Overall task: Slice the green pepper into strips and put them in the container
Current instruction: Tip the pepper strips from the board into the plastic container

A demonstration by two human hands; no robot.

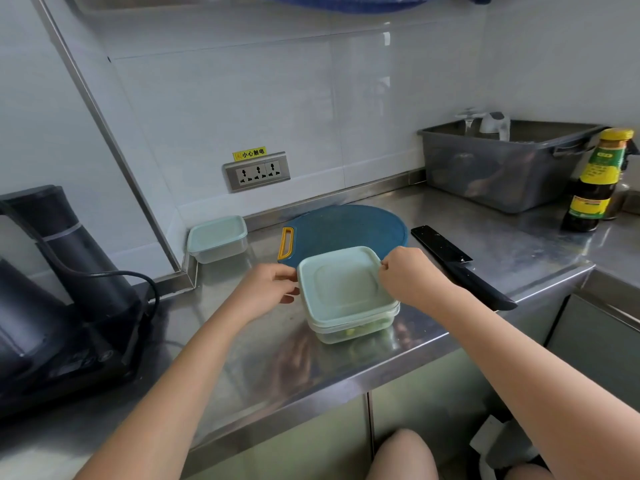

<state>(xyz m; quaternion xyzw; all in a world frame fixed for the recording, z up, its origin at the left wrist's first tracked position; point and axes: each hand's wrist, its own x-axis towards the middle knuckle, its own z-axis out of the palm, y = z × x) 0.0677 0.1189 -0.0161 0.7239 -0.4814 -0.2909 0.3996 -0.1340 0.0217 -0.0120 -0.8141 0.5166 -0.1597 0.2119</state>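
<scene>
Your bare knee (401, 455) is cut off at the lower edge. Your left hand (273, 289) pinches the left rim of the pale lid (341, 284). Your right hand (405, 271) pinches its far right corner, fingertips curled out of sight. The lid covers the clear container (353, 329) on the steel counter (242, 358); whether it is fully seated cannot be told. Green pepper pieces (349, 332) show only dimly through the wall. The blue cutting board (346, 226) is partly hidden behind it.

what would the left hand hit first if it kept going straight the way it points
The container lid: the left hand grips its left edge. Beyond that, probably the blue cutting board, though depth is unclear.
</scene>
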